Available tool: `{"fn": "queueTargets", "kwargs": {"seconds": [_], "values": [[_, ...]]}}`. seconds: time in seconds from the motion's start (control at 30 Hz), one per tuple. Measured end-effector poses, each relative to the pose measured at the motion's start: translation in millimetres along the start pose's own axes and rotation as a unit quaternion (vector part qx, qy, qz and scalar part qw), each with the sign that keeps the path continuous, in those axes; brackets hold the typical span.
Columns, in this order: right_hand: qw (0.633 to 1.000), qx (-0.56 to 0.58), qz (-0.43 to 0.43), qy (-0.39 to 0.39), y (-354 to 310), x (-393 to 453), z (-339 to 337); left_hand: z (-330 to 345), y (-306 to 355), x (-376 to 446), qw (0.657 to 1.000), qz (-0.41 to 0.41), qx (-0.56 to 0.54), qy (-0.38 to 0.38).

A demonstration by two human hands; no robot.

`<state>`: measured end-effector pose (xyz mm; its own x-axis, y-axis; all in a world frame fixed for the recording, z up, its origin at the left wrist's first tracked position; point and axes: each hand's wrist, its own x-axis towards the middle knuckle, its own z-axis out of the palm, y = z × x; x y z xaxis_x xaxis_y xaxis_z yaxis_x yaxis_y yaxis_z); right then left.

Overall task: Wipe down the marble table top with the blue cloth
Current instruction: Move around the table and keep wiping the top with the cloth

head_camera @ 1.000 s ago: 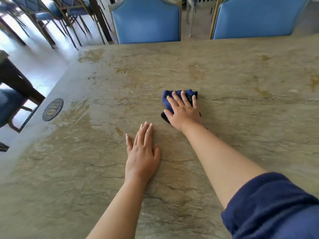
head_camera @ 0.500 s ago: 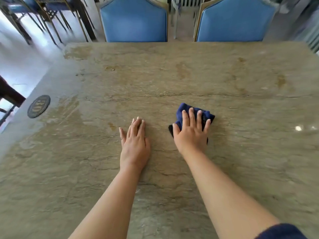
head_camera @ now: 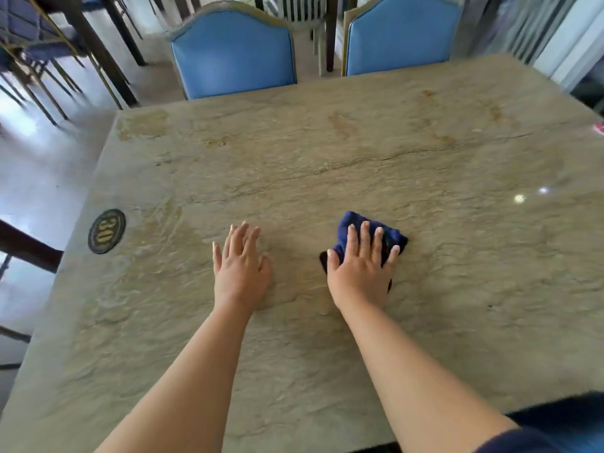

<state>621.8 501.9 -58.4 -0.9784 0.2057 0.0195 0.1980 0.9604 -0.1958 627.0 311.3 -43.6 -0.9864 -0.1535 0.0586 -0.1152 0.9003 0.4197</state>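
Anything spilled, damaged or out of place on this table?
A dark hairline crack or vein runs across the marble table top, with brownish blotches near the far edge. Whether these are stains or natural veining is unclear. Nothing spilled.

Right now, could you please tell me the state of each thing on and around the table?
blue cloth: bunched, flat on the table, under the right hand.
right hand: open, fingers spread, pressing the cloth.
left hand: open, palm flat on bare marble.
marble table top: glossy, brownish patches near the far edge.
number disc: lying flat near the left edge.
two blue chairs: empty, at the far side.
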Motion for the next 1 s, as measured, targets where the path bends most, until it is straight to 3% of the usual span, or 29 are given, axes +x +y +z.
{"fn": "queueTargets", "kwargs": {"seconds": [0.23,0.5,0.67,0.77,0.83,0.9,1.0], "values": [[0.991,-0.028,-0.129,-0.021,-53.3,41.3,12.4,2.3,-36.5,3.6,0.999,0.005,0.044,0.002],[0.998,-0.029,0.006,-0.052,-105.0,155.0,21.3,4.6,-36.6,5.5,0.998,0.006,0.055,0.013],[0.974,-0.010,-0.216,-0.069,-136.8,129.5,29.6,2.9,-36.9,6.5,0.999,-0.001,0.053,0.005],[0.930,0.023,-0.359,-0.070,-114.4,109.8,26.4,2.1,-36.9,5.0,0.999,-0.002,0.044,0.002],[0.911,0.046,-0.403,-0.075,-89.2,105.9,20.5,1.4,-38.3,3.6,0.999,0.002,0.041,0.005],[0.928,0.046,-0.364,-0.063,-64.0,104.3,15.7,1.3,-38.7,4.3,0.999,0.007,0.041,0.003],[0.981,0.035,-0.190,-0.010,-41.6,86.5,13.9,0.7,-39.4,4.6,0.999,0.009,0.035,-0.006]]}}
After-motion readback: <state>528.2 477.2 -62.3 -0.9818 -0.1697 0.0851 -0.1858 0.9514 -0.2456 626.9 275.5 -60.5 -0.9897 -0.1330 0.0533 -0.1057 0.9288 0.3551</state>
